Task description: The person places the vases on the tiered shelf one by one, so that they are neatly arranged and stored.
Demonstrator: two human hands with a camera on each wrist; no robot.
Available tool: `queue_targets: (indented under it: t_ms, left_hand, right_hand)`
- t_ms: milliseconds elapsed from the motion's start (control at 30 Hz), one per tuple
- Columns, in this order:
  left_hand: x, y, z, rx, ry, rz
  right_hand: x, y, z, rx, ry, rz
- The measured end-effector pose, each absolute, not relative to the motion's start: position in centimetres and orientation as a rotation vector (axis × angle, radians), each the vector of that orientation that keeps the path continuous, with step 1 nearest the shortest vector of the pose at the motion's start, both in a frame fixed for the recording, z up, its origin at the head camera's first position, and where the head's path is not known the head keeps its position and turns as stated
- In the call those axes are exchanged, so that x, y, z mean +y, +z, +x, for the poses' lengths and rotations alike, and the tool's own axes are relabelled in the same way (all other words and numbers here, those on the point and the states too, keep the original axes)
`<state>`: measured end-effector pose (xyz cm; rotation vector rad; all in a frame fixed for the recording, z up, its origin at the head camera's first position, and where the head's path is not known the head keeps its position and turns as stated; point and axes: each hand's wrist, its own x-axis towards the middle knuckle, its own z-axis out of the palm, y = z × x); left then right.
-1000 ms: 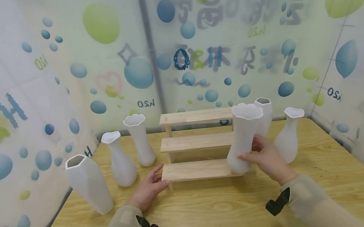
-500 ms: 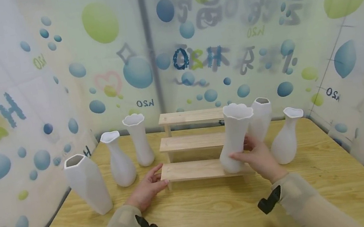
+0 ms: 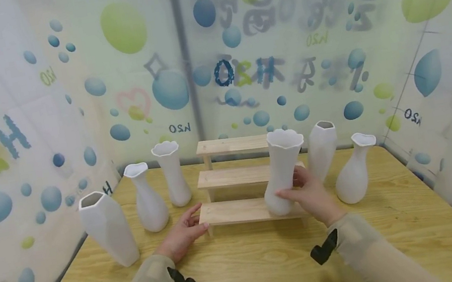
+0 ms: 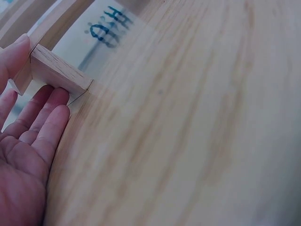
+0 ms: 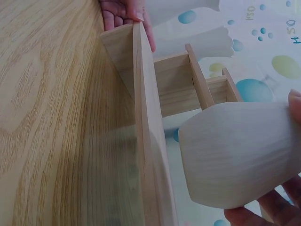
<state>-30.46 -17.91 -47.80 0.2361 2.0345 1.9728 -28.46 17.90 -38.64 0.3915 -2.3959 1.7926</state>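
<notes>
In the head view the right hand (image 3: 314, 197) grips a white vase with a scalloped rim (image 3: 282, 174) at its lower body, tilted, in front of the right part of a three-step wooden stand (image 3: 234, 211). The right wrist view shows a gap between the base of this vase (image 5: 240, 155) and the bottom board (image 5: 149, 108). At the stand's left end, the left hand (image 3: 181, 237) holds the bottom step. Its thumb lies on the board and its fingers (image 4: 56, 125) touch the end support (image 4: 61, 70) in the left wrist view.
Left of the stand are an angular vase (image 3: 109, 227), a narrow-necked vase (image 3: 150, 205) and a scalloped vase (image 3: 175, 175). On its right are another angular vase (image 3: 320, 149) and a round-bellied vase (image 3: 353, 179). Patterned curtains (image 3: 145, 94) surround the wooden table (image 3: 253, 272).
The right hand has moved left with the scalloped vase along the bottom step, uncovering more of the angular vase behind. The left hand has stayed at the stand's left end.
</notes>
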Motion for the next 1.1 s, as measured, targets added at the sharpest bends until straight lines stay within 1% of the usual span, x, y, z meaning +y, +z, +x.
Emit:
queue_targets:
  t_ms: [567,1100]
  left_hand:
    - [-17.8,-47.7,-30.4,2.043,1.971,0.236]
    - [-17.8,-48.0,-30.6,2.036,1.972,0.224]
  right_hand:
    - [16.4,-39.0,-29.0,-2.442,1.835,0.312]
    - [15.6,-39.4,-29.2,-2.42,1.916,0.29]
